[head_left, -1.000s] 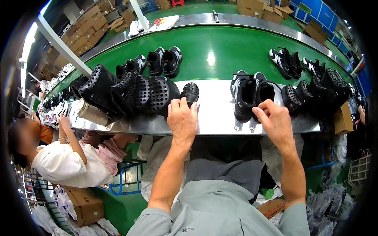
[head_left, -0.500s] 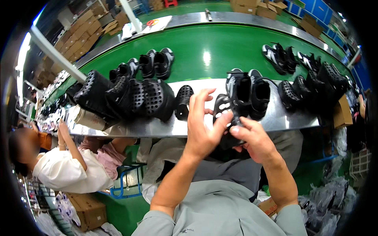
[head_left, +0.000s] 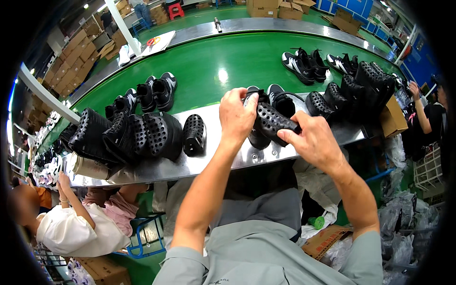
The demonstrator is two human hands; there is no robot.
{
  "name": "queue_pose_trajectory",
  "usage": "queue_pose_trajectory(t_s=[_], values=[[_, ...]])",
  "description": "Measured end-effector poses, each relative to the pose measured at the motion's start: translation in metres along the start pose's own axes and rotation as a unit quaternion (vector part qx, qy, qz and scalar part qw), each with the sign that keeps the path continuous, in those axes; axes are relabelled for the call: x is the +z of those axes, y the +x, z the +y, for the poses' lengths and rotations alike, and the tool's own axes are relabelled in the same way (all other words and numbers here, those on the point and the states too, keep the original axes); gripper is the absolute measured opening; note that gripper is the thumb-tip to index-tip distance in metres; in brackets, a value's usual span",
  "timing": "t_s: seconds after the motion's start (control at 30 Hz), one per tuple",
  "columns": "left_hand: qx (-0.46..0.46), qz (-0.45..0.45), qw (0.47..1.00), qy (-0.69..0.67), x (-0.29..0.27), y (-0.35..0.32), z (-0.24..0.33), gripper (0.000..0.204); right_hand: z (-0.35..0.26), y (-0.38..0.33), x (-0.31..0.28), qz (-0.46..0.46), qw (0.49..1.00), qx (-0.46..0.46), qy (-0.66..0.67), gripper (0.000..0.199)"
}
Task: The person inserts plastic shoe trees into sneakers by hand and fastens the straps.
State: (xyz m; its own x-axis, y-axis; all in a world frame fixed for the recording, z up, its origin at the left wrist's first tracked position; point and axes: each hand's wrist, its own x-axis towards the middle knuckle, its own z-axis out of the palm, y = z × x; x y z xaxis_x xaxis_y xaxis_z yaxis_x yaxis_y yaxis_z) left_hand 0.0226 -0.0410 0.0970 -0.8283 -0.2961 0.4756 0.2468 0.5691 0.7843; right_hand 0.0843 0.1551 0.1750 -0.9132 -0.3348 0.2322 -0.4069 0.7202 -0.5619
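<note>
Insert (head_left: 275, 122), black and perforated, slants over a black shoe (head_left: 259, 141) on the worktop (head_left: 213, 118), its near-right end gripped by the right hand (head_left: 311, 138), its far-left end beside the curled left hand (head_left: 238, 115), whose exact hold I cannot tell.

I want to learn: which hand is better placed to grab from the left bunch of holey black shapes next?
Probably the left hand; it's nearer that left bunch. The right hand is farther across, gripping another holey black shape.
</note>
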Motion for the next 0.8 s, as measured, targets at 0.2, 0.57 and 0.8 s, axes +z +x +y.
queue_pose_trajectory(t_s=[0.2,0.57,0.8], values=[[0.164,-0.158,0.966,0.124,0.011,0.021,-0.025,0.023,0.009,0.042,-0.021,-0.154,0.986,0.059,-0.037,0.045],[0.047,-0.230,0.972,0.015,-0.002,0.022,-0.019,0.019,0.025,0.061,0.066,-0.090,0.961,-0.078,-0.249,0.029],[0.071,-0.209,0.975,-0.002,0.001,0.021,-0.021,0.019,0.031,0.073,0.091,0.035,0.958,-0.134,-0.250,0.019]])
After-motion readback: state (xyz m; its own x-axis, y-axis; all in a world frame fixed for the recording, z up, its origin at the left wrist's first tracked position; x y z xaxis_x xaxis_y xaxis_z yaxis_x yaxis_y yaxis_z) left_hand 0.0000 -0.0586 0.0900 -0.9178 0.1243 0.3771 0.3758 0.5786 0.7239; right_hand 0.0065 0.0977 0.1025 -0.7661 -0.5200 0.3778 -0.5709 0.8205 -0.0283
